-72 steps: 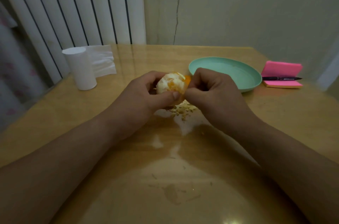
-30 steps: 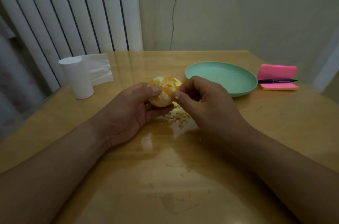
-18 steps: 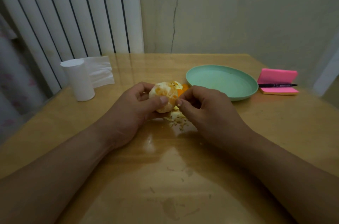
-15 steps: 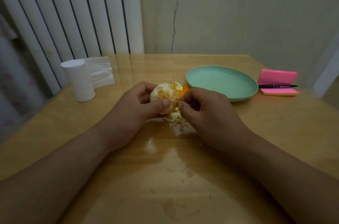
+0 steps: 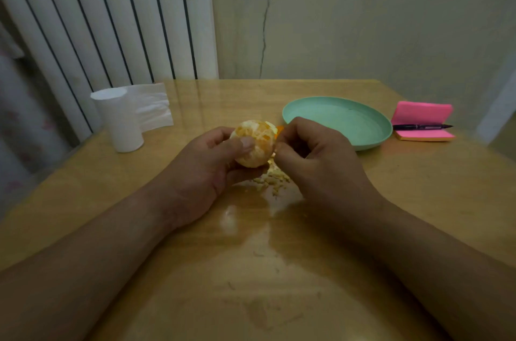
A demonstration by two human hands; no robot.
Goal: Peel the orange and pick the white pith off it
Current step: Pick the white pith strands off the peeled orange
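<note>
The left hand (image 5: 212, 170) curls around the orange (image 5: 252, 149) over mid-tabletop (image 5: 251, 270). The right hand (image 5: 315, 161) pinches at its right side, probably pith (image 5: 270, 142), though it is too small to be sure. Scraps (image 5: 272, 180) lie beneath. The plate (image 5: 374, 128) sits just beyond, and the tissue roll (image 5: 120, 120) stands near the left edge.

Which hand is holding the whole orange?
The left hand wraps around the orange; the right hand only pinches at its side.
</note>
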